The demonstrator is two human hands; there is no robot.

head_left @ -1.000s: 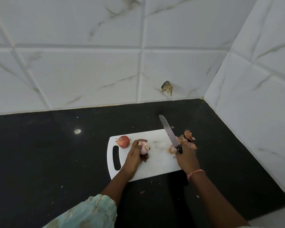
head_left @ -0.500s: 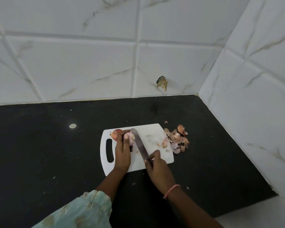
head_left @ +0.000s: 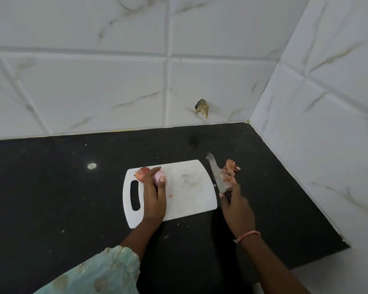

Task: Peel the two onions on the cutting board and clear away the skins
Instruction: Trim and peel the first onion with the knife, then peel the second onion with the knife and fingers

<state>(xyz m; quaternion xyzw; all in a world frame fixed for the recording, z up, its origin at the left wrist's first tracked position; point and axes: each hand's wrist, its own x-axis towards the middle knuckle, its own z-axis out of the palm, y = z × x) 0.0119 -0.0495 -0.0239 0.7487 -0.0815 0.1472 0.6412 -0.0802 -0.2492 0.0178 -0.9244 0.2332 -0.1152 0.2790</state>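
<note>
The right hand (head_left: 236, 200), gripping the knife (head_left: 216, 174), has swung off the cutting board (head_left: 189, 187) to 3 o'clock, sweeping skins (head_left: 229, 172) onto the counter (head_left: 72, 198); the left hand (head_left: 154, 196) still pinches the peeled onion (head_left: 158, 176), with the unpeeled onion (head_left: 142, 174) waiting.

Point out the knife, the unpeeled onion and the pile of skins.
knife (head_left: 216, 175): head view, middle of blade.
unpeeled onion (head_left: 142, 173): head view, its reddish top.
pile of skins (head_left: 229, 171): head view, centre of heap.
</note>
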